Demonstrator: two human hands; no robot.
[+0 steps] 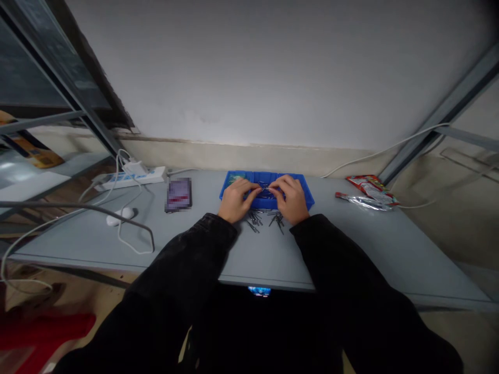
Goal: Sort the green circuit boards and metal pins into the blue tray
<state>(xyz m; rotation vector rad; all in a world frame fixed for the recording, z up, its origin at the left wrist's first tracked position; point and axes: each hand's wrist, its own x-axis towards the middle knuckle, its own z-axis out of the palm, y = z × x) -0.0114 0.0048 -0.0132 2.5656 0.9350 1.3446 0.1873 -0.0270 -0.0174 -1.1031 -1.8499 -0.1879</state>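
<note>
Over a blue compartment tray (307,196), my left hand (237,200) and my right hand (290,198) face each other, fingertips close together. Each one is closed in a pinch of thumb and fingers. Whatever sits between the fingertips is too small to make out. Thin dark metal pieces (265,194) lie in the tray's middle section, and something greenish (235,178) shows in its left compartment. In front of the tray, on the grey table, are two loose clusters of slim dark rods, a left cluster (255,220) and a right cluster (277,221), just below the hands.
A pixelated purple packet (179,195) lies left of the tray. Farther left are a white power strip (134,177) with cables and a white rounded device (120,216). Red and silver wrappers (368,191) lie at the right. A wall and metal frame posts bound the table (351,244).
</note>
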